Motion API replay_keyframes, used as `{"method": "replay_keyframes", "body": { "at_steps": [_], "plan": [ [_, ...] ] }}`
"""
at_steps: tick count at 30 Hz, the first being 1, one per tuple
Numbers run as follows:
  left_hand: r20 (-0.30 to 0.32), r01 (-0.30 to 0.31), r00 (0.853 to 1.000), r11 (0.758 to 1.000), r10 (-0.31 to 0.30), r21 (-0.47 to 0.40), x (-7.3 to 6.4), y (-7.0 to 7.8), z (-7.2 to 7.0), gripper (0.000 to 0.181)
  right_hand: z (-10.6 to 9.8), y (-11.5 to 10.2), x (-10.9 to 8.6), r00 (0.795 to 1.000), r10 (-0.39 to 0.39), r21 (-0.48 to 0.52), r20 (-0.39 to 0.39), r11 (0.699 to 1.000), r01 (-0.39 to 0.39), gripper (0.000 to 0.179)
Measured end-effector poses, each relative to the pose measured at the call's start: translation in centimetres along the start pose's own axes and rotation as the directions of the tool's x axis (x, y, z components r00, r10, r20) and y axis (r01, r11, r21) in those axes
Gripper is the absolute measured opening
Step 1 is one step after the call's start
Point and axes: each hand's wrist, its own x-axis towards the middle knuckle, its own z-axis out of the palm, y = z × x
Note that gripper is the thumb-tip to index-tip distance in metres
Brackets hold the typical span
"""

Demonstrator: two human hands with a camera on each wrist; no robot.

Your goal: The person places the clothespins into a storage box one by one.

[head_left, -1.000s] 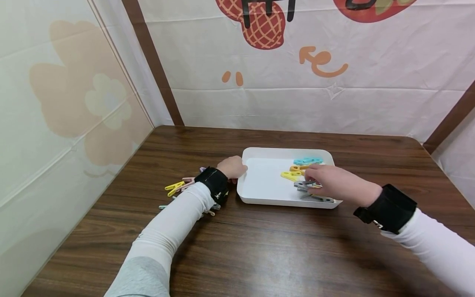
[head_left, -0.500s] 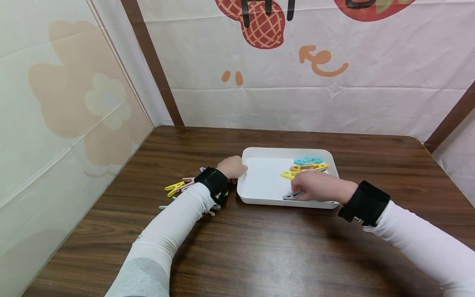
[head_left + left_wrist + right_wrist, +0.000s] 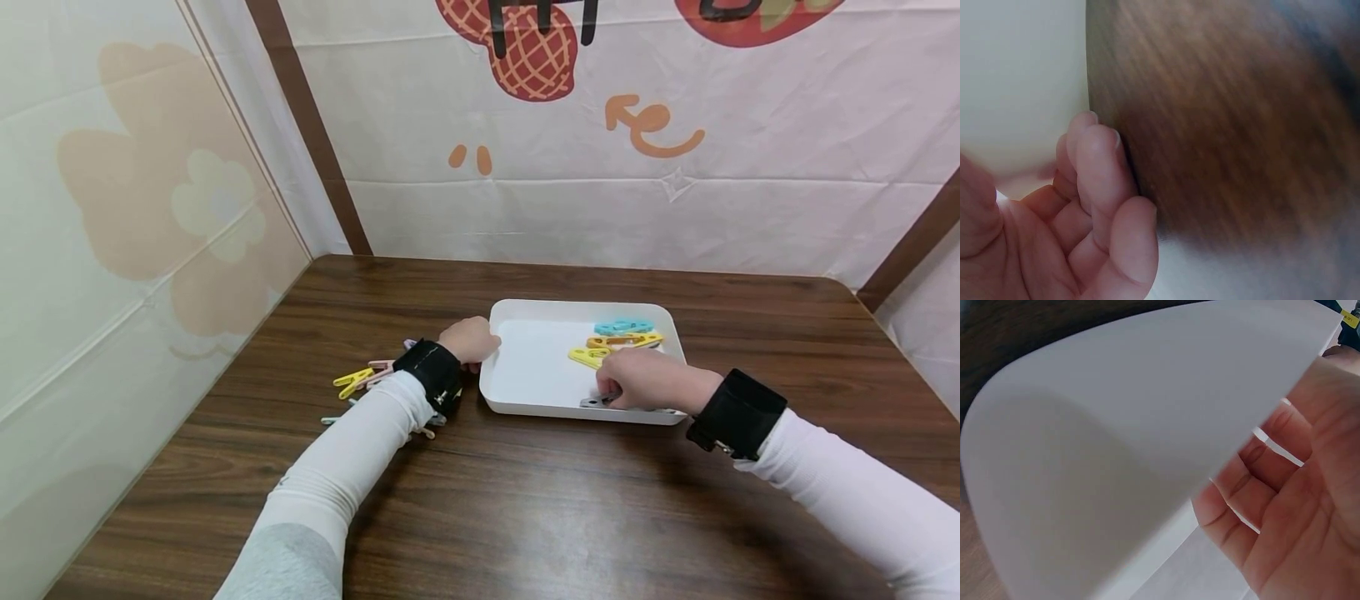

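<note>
A white tray [image 3: 540, 367] lies on the wooden table. My left hand [image 3: 468, 337] holds the tray's left rim; in the left wrist view its curled fingers [image 3: 1107, 169] lie along the outer wall. Inside the tray's front right part, my right hand [image 3: 645, 379] pinches a grey clothespin [image 3: 594, 402], low beside the front wall. That clothespin is mostly covered by the hand, and in the right wrist view the tray wall [image 3: 1116, 425] hides the fingertips. Behind the right hand lie blue clothespins [image 3: 624, 327], an orange clothespin [image 3: 600, 342] and a yellow clothespin [image 3: 587, 357].
Left of the tray, partly under my left forearm, is a loose pile with a yellow clothespin [image 3: 352, 381], a pink clothespin [image 3: 381, 365] and several pale ones. Dark wooden table [image 3: 525, 500] extends in front of the tray. A printed curtain [image 3: 562, 217] hangs behind it.
My right hand has lowered the grey clothespin toward the tray's front wall, moving left and down, then shifted slightly right. The left hand has stayed at the rim.
</note>
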Motion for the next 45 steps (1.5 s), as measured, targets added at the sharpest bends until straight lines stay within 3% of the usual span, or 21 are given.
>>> {"method": "replay_keyframes", "body": {
  "at_steps": [15,27,37,45],
  "plan": [
    [0.003,0.002,1.0,1.0,-0.002,0.0,0.3,-0.2,0.2,0.031,-0.1,0.0,-0.7,1.0,0.025,-0.027,0.007,0.999,-0.025,0.019],
    [0.002,0.006,1.0,1.0,-0.006,-0.003,0.2,0.0,0.0,0.031,-0.9,0.1,-1.8,0.998,-0.004,-0.064,-0.058,0.998,0.0,0.011],
    [0.003,-0.012,1.0,1.0,0.012,-0.009,0.4,-0.2,0.3,0.03,-2.7,0.5,-5.7,0.974,0.115,-0.029,-0.194,0.992,-0.123,0.013],
    [0.009,-0.009,1.0,1.0,0.009,-0.023,0.5,-0.4,0.4,0.03,-2.7,2.4,-11.5,0.921,0.251,-0.038,-0.296,0.961,-0.274,0.015]
  ]
}}
